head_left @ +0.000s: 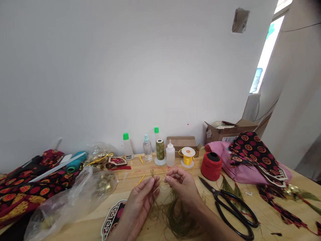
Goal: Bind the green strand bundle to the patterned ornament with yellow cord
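Note:
My left hand (142, 199) pinches a small bunch of olive-green threads (152, 173) between thumb and fingers, their cut ends sticking up. Close to its right, my right hand (184, 187) has its thumb and fingertips pressed together; a fine pale thread seems to loop from them, faintly visible. Under the hands lies a loose tangle of olive-green threads (179, 219) on the wooden table (92, 221). Partly behind my left forearm is a dark patterned fabric piece (112, 219) with a pale fretwork border. Black-handled scissors (225, 204) lie partly open beside my right forearm.
Along the wall stand a green-capped bottle (127, 149), a spray bottle (147, 150), an olive thread spool (159, 149), a nozzle bottle (170, 155) and a yellow cord spool (187, 159). A red thread cone (211, 167) sits right; a plastic bag (72, 197) lies left.

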Demonstrator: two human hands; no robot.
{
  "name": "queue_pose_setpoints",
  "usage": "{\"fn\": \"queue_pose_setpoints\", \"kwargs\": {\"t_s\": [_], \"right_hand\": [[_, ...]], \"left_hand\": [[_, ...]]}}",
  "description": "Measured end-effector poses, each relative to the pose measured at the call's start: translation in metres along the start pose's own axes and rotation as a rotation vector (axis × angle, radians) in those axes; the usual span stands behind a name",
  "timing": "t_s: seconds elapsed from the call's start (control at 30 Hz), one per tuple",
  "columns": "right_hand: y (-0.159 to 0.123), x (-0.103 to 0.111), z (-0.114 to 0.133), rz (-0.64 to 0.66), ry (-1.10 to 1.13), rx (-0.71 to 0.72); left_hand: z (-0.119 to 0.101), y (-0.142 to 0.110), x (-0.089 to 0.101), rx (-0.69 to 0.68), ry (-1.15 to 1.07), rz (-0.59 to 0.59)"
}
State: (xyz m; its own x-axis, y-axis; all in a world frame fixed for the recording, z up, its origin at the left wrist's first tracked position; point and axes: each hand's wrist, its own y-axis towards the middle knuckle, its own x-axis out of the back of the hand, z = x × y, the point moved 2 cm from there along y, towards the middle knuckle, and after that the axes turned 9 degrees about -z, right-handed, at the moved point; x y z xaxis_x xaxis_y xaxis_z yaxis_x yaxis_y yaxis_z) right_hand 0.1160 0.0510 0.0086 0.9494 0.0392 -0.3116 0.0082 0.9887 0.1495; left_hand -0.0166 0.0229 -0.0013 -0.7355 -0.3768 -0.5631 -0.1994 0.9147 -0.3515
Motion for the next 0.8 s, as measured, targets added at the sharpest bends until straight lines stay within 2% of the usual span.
{"fn": "queue_pose_setpoints", "kwargs": {"t_s": [0.23, 0.33, 0.5, 0.63, 0.8], "right_hand": [[-0.004, -0.002, -0.002, 0.001, -0.011, 0.017], [-0.005, -0.003, -0.001, 0.0, -0.079, 0.056], [-0.007, 0.0, 0.001, -0.056, -0.262, 0.206], [-0.009, 0.002, 0.002, -0.062, -0.401, 0.356], [-0.011, 0.0, 0.003, -0.036, -0.438, 0.407]], "left_hand": [[-0.001, -0.004, -0.002, 0.001, -0.003, 0.094], [-0.002, -0.004, -0.001, -0.02, -0.009, 0.073], [-0.005, -0.003, -0.002, -0.117, -0.02, 0.025], [-0.001, -0.003, -0.002, -0.114, 0.071, 0.037], [0.002, -0.002, -0.001, -0.114, 0.085, 0.027]]}}
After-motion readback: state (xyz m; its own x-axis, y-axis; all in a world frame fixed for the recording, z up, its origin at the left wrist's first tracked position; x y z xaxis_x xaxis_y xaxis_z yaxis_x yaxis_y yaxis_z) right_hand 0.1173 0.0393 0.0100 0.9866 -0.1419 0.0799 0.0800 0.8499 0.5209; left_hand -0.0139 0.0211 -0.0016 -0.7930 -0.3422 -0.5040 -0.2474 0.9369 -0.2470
